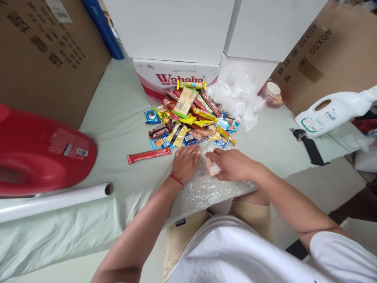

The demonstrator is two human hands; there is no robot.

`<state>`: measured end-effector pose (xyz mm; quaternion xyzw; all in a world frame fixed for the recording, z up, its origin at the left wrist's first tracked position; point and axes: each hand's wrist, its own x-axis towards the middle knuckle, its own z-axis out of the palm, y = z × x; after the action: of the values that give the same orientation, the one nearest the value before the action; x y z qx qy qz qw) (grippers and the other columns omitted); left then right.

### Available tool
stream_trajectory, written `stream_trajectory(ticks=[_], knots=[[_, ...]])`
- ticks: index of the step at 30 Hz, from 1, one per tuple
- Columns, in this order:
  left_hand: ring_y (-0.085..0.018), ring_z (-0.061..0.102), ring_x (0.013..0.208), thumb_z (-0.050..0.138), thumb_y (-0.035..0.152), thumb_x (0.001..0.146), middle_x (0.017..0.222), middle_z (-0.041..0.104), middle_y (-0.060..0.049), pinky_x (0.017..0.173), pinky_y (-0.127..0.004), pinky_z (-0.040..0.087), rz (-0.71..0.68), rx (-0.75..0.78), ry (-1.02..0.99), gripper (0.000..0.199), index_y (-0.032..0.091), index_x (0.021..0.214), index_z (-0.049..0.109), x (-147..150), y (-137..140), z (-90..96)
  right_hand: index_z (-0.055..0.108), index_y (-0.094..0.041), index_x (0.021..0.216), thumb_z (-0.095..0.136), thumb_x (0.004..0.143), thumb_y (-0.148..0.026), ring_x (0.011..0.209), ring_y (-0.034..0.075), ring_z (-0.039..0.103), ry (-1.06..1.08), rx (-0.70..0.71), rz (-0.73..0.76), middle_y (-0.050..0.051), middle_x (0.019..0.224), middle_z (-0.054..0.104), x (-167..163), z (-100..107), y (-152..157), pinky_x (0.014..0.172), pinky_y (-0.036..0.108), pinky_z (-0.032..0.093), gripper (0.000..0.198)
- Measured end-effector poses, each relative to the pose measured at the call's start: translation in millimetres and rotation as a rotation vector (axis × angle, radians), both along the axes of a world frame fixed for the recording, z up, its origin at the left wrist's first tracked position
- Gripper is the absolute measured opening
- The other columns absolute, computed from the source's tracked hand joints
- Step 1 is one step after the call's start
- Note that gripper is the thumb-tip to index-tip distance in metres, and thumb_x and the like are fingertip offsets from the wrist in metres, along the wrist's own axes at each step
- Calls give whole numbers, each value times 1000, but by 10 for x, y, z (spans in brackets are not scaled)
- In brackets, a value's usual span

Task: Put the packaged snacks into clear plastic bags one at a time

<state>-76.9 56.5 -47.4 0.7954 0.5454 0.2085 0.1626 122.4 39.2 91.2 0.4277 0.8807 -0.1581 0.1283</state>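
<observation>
My left hand (pixel 187 162) lies flat with its fingers stretched out, pressing on the edge of a clear, crinkled plastic sheet (pixel 203 194). A red thread bracelet circles that wrist. Fingers curled, my right hand (pixel 232 163) grips a small pale pinkish packet (pixel 212 168) over the same sheet; its label is too blurred to read. Just beyond both hands rises a heap of wrapped snacks (pixel 191 118) in yellow, red, blue and green wrappers. One long red snack packet (pixel 149 155) lies apart, left of my left hand.
Behind the heap stands a Wahaha carton (pixel 179 70) beside crumpled clear plastic bags (pixel 238 94). To the left are a red jug (pixel 38 153) and a white roll (pixel 55 202). A paper cup (pixel 272 92), white jug (pixel 326 114) and keys with a black holder (pixel 312 149) are on the right.
</observation>
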Motion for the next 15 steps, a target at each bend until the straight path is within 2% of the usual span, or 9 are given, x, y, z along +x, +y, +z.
stream_trajectory(ticks=[3,6,8,10,12,14,15], knots=[[-23,54,143,24,36,110,152,62,-3,124,-50,32,26,-20,-56,53,25,140,66,-10,19,15,53,-19,144,68,86,-34,90,30,71,-96,14,5,16,123,67,-237,-247,25,67,34,48,62],[-23,56,142,23,38,110,149,64,-2,123,-49,33,38,-36,-89,53,26,137,68,-18,29,25,48,-19,151,69,87,-32,94,32,73,-105,-6,-22,18,130,66,-275,-443,47,69,36,51,69],[-22,56,141,22,40,111,148,65,-2,123,-48,33,39,-44,-106,55,27,136,69,-22,31,26,42,-22,157,74,84,-34,101,32,72,-10,-45,-46,18,143,60,-174,-495,44,75,37,53,81],[-22,55,142,22,42,111,149,65,-1,123,-48,33,37,-47,-110,56,27,134,70,-27,32,19,38,-26,160,80,81,-42,110,32,70,186,-78,-85,17,158,49,35,-497,41,81,37,54,91],[-23,55,142,23,43,111,149,64,-2,122,-48,33,35,-41,-99,55,26,133,70,-30,33,8,39,-27,159,75,84,-52,107,28,69,405,-47,-241,14,159,48,319,-497,61,81,36,55,87],[-23,55,142,24,42,110,149,64,-3,122,-48,33,31,-33,-85,54,26,132,71,-32,34,-2,49,-24,151,62,92,-56,89,23,69,514,62,-542,13,143,63,620,-547,116,75,35,54,68],[-24,55,142,24,42,110,149,64,-3,122,-48,33,28,-29,-80,54,25,133,71,-33,35,-4,55,-21,145,57,95,-55,80,21,68,503,115,-713,13,130,69,753,-599,152,72,35,52,60]])
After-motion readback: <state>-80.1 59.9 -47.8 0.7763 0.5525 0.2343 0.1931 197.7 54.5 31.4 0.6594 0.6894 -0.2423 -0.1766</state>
